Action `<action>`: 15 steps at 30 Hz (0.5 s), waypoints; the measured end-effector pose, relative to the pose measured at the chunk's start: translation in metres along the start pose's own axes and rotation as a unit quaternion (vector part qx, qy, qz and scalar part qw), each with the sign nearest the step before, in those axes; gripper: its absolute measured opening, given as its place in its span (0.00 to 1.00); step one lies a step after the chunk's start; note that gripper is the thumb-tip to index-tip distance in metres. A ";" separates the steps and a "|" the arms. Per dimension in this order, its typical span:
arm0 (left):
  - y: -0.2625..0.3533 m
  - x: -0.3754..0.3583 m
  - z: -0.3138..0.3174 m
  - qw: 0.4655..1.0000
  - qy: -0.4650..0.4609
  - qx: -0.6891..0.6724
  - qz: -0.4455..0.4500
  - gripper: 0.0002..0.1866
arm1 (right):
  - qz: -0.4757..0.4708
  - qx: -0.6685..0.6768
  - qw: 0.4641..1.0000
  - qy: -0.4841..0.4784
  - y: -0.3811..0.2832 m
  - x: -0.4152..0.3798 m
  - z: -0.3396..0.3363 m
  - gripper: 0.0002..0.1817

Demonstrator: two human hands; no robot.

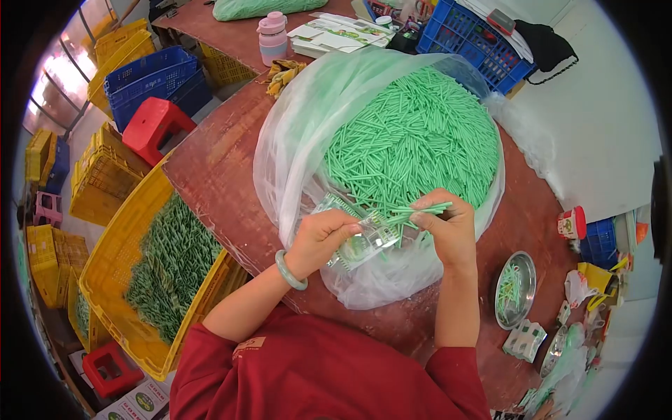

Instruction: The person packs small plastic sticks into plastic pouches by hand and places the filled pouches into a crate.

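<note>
A: Report the hands.

B: Left hand (318, 238) pinches a small clear packet (360, 238), grip pressed on its left edge. Right hand (448, 227) pinches a bundle of green sticks (420, 210), fingers pressed together round it, tips pointing left toward the packet mouth.

A: Where does the work sit?

B: Near edge of the tabletop (224, 175), over a large clear bag (294, 140) heaped with more green sticks. Packet and bundle touch, held just above the heap.

A: Step in hand?

B: By my judgement, loading: the bundle stands at the packet opening, not yet fully in. Whether any sticks are already inside, I cannot tell.

A: Next move calls for?

B: Likely a straight slide leftward while the left hand keeps the mouth open; the sticks must stay aligned or ends will snag the film.

A: Surroundings?

B: Yellow crate (119, 280) with filled packets at left, metal dish (514, 290) at right, pink bottle (272, 36) far
</note>
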State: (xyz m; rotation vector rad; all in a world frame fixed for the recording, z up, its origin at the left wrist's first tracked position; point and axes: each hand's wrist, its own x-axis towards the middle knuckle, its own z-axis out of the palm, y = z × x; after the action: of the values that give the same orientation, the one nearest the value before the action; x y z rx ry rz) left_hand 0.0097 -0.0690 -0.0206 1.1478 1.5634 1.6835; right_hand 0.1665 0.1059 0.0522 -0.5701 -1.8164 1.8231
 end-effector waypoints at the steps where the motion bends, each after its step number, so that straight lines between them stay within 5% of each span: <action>1: 0.002 0.000 0.001 1.000 0.002 -0.002 -0.002 0.06 | -0.012 -0.010 1.000 -0.011 -0.001 0.001 0.003 0.11; 10: 0.001 0.002 0.015 0.999 0.036 -0.021 0.018 0.09 | 0.033 -0.083 0.987 -0.133 -0.008 -0.002 0.015 0.18; 15: -0.002 0.009 0.026 0.996 0.055 -0.074 -0.014 0.10 | -0.059 -0.226 0.970 -0.063 -0.022 -0.007 0.031 0.29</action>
State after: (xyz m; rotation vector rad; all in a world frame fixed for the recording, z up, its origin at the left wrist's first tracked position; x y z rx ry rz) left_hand 0.0274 -0.0483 -0.0219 0.9683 1.4853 1.8376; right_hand 0.1541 0.0769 0.0749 -0.5004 -2.3200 1.3972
